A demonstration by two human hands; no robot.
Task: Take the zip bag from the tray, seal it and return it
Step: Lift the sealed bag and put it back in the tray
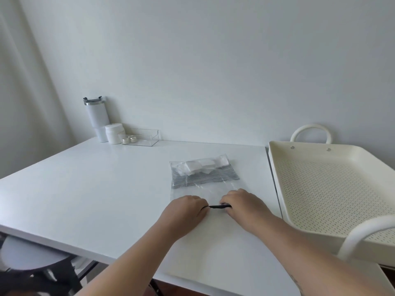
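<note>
pinching the dark zip strip point(220, 206) from both ends, left hand point(186, 210) and right hand point(242, 205) hold the bag point(204, 176) flat on the table point(106, 189) near its right edge. strip runs left-right between the fingers; bag body extends away; tray point(320, 154) lies rightward, nearer the right hand.

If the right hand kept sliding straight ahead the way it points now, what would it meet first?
The right hand points up the zip bag, so it would likely first meet the striped cloth inside it. Depth is hard to judge.
</note>
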